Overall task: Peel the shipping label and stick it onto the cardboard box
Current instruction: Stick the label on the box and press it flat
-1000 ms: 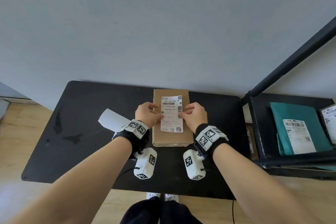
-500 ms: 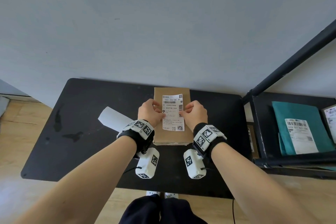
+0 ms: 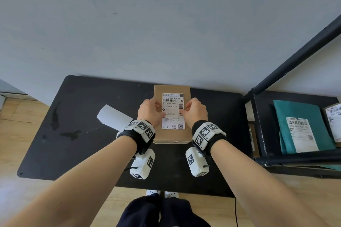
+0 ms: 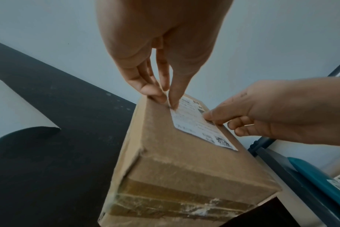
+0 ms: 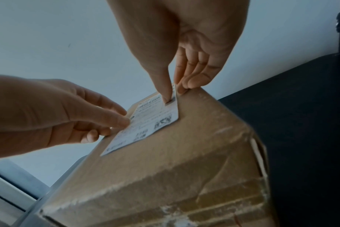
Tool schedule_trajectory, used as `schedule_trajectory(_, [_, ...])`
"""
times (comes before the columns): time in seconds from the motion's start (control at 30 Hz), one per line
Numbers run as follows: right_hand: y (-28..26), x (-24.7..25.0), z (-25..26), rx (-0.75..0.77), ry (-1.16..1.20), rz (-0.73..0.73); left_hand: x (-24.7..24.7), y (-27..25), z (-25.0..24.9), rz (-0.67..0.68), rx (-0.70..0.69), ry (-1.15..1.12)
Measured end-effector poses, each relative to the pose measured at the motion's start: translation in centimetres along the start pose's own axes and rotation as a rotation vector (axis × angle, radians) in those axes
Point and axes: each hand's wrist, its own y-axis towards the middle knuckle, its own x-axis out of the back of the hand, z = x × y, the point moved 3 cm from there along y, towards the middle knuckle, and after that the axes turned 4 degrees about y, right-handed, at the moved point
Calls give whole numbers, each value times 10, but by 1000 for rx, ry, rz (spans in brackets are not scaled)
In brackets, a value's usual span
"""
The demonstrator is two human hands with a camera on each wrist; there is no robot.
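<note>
A brown cardboard box (image 3: 171, 136) stands at the back middle of the black table (image 3: 73, 153). The white shipping label (image 3: 173, 120) lies lengthwise on the box's top; its near end looks flat on the cardboard (image 4: 210, 135). My left hand (image 3: 160, 109) pinches the label's left edge, thumb on the print and fingertips (image 4: 155, 95) on the box beside it. My right hand (image 3: 182, 110) pinches the right edge, with its thumb on the small barcode (image 5: 170, 102) and fingers at the box's right rim. A thin strip of label stands up between thumb and fingers on each side.
The peeled white backing sheet (image 3: 114, 119) lies curled on the table left of the box. A black metal shelf (image 3: 258, 125) stands at the right, holding a teal mailer (image 3: 299, 116) and other labelled parcels. The grey wall (image 3: 166, 33) is right behind the box.
The label has come down and straightened on the box top between my two hands. Both hands keep their hold on its side edges.
</note>
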Motion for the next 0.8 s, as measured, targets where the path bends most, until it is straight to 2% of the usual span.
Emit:
schedule_trajectory(0.1, [-1, 4, -4, 36, -26, -17, 3, -4, 5, 3, -38, 50])
schedule_trajectory(0.2, [-6, 8, -4, 257, -130, -5, 6, -10, 13, 20, -134, 154])
schedule_trajectory(0.3, [-14, -1, -2, 475, -391, 220, 7, -14, 20, 115, -199, 233])
schedule_trajectory(0.37, [-14, -8, -6, 468, -539, 367, 6, -16, 22, 186, -222, 250])
schedule_trajectory(0.4, [-12, -10, -9, 449, -569, 395, 5, -17, 24, 211, -229, 260])
schedule_trajectory(0.6, [5, -7, -13, 352, -549, 337, 0, -15, 27, 313, -227, 274])
schedule_trajectory(0.8, [7, -24, 7, 428, -592, 389, -2, -17, 34, 368, -262, 260])
